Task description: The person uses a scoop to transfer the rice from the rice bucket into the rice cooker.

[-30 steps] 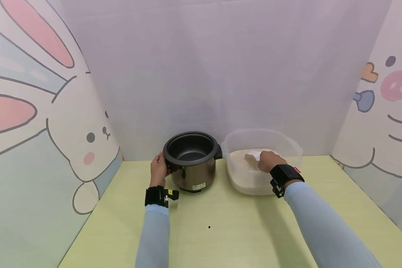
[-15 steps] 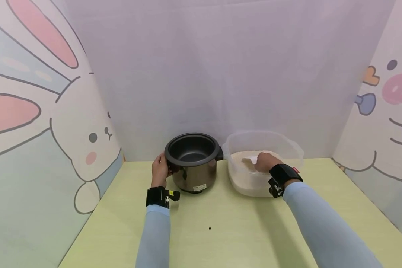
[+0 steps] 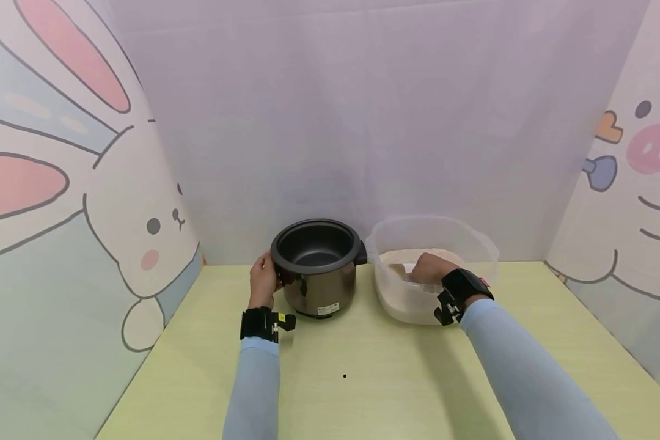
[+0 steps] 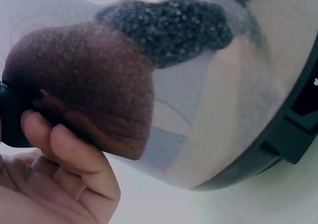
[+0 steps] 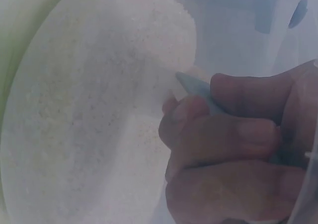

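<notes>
A dark rice cooker (image 3: 327, 287) with a black inner pot (image 3: 315, 241) and no lid stands upright at the back of the table. At its left side my left hand (image 3: 262, 281) grips the side handle, fingers curled at the black handle (image 4: 11, 115) in the left wrist view. To the cooker's right is a clear plastic bin (image 3: 473, 238) partly filled with rice (image 3: 404, 299). Inside the bin my right hand (image 3: 433, 269) holds a white scoop (image 3: 409, 267) by its handle, the scoop's front end down in the rice. Through the bin wall, the right wrist view shows those fingers (image 5: 223, 139) curled.
The pale yellow table (image 3: 330, 348) carries a tiny black speck (image 3: 344, 376) in front of the cooker. A plain curtain (image 3: 363, 122) hangs close behind cooker and bin. Panels with a cartoon rabbit (image 3: 126, 232) and a cartoon pig (image 3: 627, 201) flank the table.
My right hand has shifted slightly left within the bin, and the scoop has moved left and lower in the rice. The left hand keeps its grip on the rice cooker.
</notes>
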Demonstrator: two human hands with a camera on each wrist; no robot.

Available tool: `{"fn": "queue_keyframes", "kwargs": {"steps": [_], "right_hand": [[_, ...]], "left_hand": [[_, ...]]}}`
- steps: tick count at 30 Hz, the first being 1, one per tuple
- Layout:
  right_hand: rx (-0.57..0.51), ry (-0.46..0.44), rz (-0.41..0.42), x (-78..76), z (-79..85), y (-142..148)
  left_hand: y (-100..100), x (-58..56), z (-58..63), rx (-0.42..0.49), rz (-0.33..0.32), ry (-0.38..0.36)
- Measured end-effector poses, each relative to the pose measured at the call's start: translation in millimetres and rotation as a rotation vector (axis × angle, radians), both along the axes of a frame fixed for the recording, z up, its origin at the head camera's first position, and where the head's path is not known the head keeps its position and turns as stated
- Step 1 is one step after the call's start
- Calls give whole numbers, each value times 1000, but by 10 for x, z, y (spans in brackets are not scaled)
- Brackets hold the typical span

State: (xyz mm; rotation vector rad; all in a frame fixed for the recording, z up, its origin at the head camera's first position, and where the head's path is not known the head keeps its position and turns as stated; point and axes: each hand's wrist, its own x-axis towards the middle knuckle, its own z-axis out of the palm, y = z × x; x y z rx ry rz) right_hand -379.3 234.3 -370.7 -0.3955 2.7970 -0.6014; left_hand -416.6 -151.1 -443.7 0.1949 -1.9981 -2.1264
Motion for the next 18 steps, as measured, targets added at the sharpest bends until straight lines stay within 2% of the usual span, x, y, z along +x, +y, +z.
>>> {"fn": "queue_keyframes", "kwargs": {"steps": [11,18], "right_hand": [[-223,-180,-45,-17,18,95],[-354,-283,-143,-70,-12,167]], "left_hand": [[9,2,-2,-18,20,-5],[5,-2,9,-4,13,-9]]}}
